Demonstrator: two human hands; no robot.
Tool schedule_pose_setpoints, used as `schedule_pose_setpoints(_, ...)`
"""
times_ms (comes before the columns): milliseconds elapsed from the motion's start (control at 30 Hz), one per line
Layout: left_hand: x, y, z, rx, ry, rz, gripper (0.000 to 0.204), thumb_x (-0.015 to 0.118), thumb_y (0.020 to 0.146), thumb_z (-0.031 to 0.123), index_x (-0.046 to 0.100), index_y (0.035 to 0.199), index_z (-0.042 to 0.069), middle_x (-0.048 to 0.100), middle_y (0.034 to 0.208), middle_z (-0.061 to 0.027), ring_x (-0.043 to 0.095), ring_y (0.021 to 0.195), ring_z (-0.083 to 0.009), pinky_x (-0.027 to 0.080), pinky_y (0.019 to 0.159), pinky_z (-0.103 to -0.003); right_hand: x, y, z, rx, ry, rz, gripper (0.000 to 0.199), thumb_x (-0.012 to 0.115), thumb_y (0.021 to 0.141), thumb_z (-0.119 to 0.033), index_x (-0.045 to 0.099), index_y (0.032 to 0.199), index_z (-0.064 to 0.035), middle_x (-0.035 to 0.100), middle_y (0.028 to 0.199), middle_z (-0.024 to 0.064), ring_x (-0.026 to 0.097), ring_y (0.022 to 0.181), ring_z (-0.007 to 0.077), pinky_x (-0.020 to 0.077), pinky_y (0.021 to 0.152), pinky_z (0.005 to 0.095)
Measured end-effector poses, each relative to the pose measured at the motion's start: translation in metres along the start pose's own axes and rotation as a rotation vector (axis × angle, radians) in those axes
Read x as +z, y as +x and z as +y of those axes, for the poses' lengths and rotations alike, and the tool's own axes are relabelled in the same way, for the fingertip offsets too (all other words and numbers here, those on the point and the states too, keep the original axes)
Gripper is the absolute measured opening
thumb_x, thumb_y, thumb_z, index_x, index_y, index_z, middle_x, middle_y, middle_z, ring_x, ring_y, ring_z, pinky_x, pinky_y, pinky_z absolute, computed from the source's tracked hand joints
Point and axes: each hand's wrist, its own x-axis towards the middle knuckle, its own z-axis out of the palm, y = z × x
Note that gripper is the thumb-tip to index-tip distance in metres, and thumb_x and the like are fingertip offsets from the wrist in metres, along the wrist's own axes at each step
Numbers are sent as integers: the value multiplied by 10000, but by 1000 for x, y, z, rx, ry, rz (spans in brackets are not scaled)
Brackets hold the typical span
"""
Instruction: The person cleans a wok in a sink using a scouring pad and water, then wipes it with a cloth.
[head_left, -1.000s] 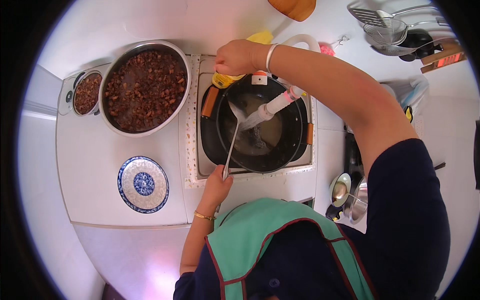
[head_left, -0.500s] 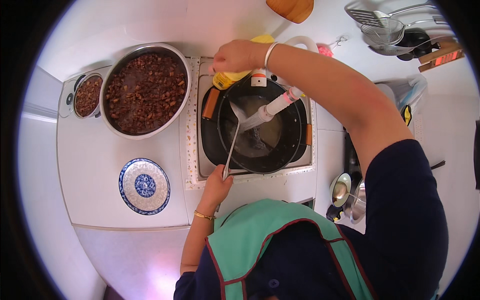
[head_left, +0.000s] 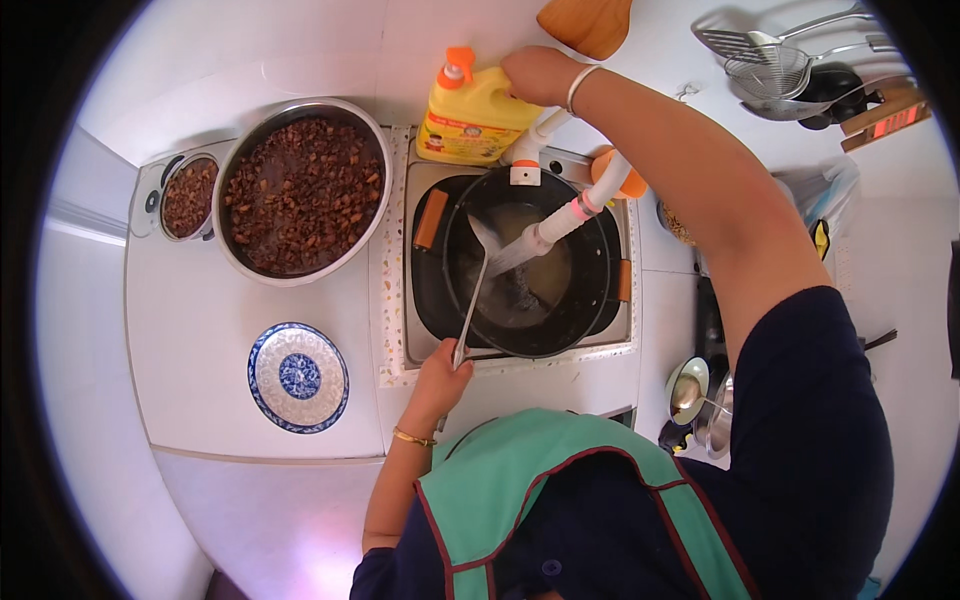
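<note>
My left hand point(head_left: 440, 375) grips the end of a long metal ladle point(head_left: 472, 300) whose bowl reaches into a black wok point(head_left: 560, 300) holding some cloudy water. A white tap point(head_left: 555, 225) with a flexible spout slants down into the wok from behind. At the top of that tap my right hand point(head_left: 540, 75) is closed, right beside a yellow detergent bottle point(head_left: 470, 115) with an orange cap. My right forearm crosses above the wok's right side.
A large metal bowl of brown chopped food point(head_left: 305, 190) and a small bowl of the same point(head_left: 188, 195) stand to the left. A blue-and-white plate point(head_left: 298, 375) lies on the white counter. A wooden spatula point(head_left: 590, 25) and wire strainers point(head_left: 770, 65) hang behind.
My right hand has moved off the yellow bottle, back and to the right, onto the tap; the bottle now shows fully. My left hand still holds the ladle in place.
</note>
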Motion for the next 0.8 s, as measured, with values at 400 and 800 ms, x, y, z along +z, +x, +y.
schedule_pose_setpoints(400,-2,-9,6,-236,-25,-35,169,560,811,142,503,936,44,510,604,-71,493,462,-155,402,444,-304,-60,-121,-16,-100,771,739,290,572,797,-258,618,1011,-67,613,1027,189,585,937,338,471,800,383)
schedule_pose_setpoints(800,20,5,37,-398,-49,-72,152,527,873,149,491,965,34,417,528,12,365,345,-71,288,336,-223,314,-181,-150,376,1093,102,348,620,721,-102,573,1066,-96,555,1108,153,546,976,339,454,826,419)
